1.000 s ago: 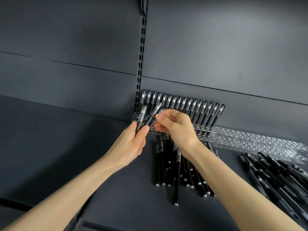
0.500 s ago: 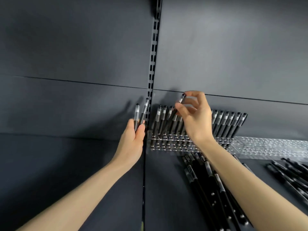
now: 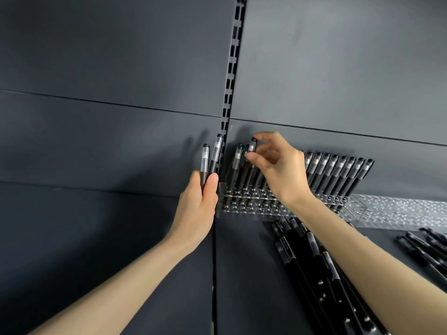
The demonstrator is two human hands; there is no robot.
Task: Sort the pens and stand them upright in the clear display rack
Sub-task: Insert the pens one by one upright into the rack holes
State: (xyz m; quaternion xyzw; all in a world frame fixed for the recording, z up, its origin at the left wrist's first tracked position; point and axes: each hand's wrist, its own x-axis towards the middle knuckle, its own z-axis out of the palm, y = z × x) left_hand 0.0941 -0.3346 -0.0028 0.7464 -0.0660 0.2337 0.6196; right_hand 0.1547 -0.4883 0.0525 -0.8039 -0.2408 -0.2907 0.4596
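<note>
A clear display rack [image 3: 244,209] stands against the dark back wall, with a row of black pens [image 3: 338,175] upright in its rear holes. My right hand [image 3: 278,170] pinches the cap of one black pen [image 3: 252,147] that stands in the rack's left part among other pens. Just left of the rack, my left hand [image 3: 199,204] grips two black pens [image 3: 210,158] pointing upward. A pile of loose black pens [image 3: 312,262] lies flat on the shelf in front of the rack, partly under my right forearm.
A second clear rack [image 3: 399,211] without pens sits to the right of the first. More loose black pens [image 3: 425,245] lie at the far right. A slotted upright strip [image 3: 232,68] runs up the back wall above the rack's left end.
My right hand has brought its pen down from a tilted hold above the row to stand in the rack. My left hand stays beside the rack with two pens.
</note>
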